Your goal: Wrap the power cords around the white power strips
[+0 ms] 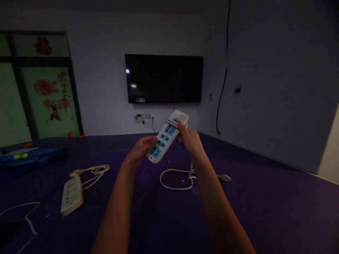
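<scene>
Both my hands hold up a white power strip (164,139) with blue sockets, tilted with its far end raised. My left hand (139,149) is closed around the strip's lower left edge. My right hand (189,139) grips the upper end, thumb pressing near the top. The strip's white cord (174,178) hangs down behind my right wrist and loops on the purple floor, ending in a plug (224,177).
A second white power strip (72,194) with a coiled cord (95,171) lies on the purple floor (265,204) at left. A thin white cable (23,211) lies at bottom left. A dark TV (163,78) hangs on the far wall above wall outlets (144,116). Blue items (31,157) lie at far left.
</scene>
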Motion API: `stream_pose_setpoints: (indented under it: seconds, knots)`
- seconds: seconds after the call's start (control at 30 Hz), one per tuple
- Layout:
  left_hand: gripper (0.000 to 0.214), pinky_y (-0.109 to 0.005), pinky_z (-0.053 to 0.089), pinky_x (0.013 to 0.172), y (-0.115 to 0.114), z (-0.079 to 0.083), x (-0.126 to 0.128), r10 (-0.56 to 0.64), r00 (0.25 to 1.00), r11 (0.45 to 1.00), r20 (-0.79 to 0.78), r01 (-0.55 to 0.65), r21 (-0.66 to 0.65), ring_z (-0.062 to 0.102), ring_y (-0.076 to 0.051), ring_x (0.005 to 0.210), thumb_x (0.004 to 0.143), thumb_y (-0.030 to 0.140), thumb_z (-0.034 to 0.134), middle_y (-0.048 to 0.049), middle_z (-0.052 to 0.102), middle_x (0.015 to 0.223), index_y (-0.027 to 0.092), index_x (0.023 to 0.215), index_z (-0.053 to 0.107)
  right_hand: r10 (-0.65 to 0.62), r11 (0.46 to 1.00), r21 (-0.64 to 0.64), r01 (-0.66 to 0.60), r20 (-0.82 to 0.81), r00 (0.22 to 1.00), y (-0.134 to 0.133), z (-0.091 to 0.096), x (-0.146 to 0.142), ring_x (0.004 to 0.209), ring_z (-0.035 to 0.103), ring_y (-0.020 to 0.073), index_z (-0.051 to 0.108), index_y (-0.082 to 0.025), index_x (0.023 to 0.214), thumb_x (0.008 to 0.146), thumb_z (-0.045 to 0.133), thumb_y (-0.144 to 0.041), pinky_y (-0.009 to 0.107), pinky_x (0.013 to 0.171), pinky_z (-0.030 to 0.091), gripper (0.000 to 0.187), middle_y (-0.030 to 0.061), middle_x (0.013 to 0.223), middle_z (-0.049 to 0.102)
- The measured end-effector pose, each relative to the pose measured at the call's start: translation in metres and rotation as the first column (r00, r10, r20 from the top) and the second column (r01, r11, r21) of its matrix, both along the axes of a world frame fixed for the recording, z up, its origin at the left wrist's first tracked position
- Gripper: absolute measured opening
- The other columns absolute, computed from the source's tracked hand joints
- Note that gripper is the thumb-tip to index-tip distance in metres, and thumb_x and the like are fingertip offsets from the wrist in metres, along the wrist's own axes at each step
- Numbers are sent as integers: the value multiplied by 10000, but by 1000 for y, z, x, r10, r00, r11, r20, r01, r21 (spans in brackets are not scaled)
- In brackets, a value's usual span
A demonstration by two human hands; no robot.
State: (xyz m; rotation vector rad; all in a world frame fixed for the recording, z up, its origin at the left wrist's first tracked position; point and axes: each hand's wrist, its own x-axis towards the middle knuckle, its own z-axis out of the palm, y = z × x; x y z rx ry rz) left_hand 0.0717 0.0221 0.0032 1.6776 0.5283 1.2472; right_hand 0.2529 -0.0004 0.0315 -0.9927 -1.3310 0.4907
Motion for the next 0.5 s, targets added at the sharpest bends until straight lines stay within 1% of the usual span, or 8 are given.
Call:
stream_pose_setpoints:
  seconds: [0.07,0.1,0.17,0.2,0.23,0.3,0.4,0.5]
  knots:
    - [708,-327,494,716,6,-9,-2,-188,978,976,92,197,-96,671,-224,758,632,655,657,-133,712,908,99,1070,635,57,998,6,-57,-21,998,4,-2,-2,379,297,70,409,-201,426,779,412,-703,242,406,214,614,-28,384,354]
    - [765,-357,501,724,9,-14,-2,-297,946,939,132,315,-141,676,-242,759,622,709,617,-144,709,914,96,1079,624,85,996,10,-84,-30,996,6,-4,-3,378,293,69,407,-202,428,781,412,-700,242,405,209,611,-28,385,354]
    - [872,-410,512,720,13,-23,0,-478,855,831,199,514,-212,682,-284,777,610,799,516,-169,700,954,99,1125,589,134,991,22,-133,-52,990,9,-6,-5,378,295,67,406,-202,433,779,425,-695,239,406,206,602,-30,391,361]
    - [912,-420,518,700,14,-25,3,-535,815,782,224,578,-234,683,-298,776,608,826,473,-178,695,970,100,1151,568,156,988,31,-154,-67,985,11,-7,-7,377,297,65,405,-202,437,777,432,-692,237,407,206,598,-31,395,365]
    - [932,-408,524,661,15,-27,5,-565,787,751,248,615,-242,684,-298,752,617,839,435,-187,691,974,99,1171,550,174,984,38,-172,-86,981,12,-8,-8,375,299,63,404,-201,440,776,435,-690,236,407,204,594,-32,399,367]
    - [887,-322,503,524,15,-25,11,-570,769,738,290,634,-230,674,-249,627,685,810,382,-193,693,940,93,1186,529,193,981,28,-191,-141,971,13,-8,-8,364,294,57,405,-199,451,776,433,-691,235,401,193,590,-34,406,371]
    - [655,-201,360,351,12,-15,15,-521,788,770,327,600,-218,584,-147,433,837,633,351,-177,695,847,89,1157,529,203,976,-35,-215,-211,956,14,-6,-4,350,295,54,463,-192,498,772,407,-715,232,386,184,593,-27,420,409]
    - [471,-184,335,325,8,-5,12,-454,820,813,347,541,-216,595,-151,456,875,468,395,-159,691,808,86,1110,538,219,964,-110,-241,-180,959,14,-5,1,357,348,63,578,-177,626,766,368,-748,222,373,199,625,2,466,501]
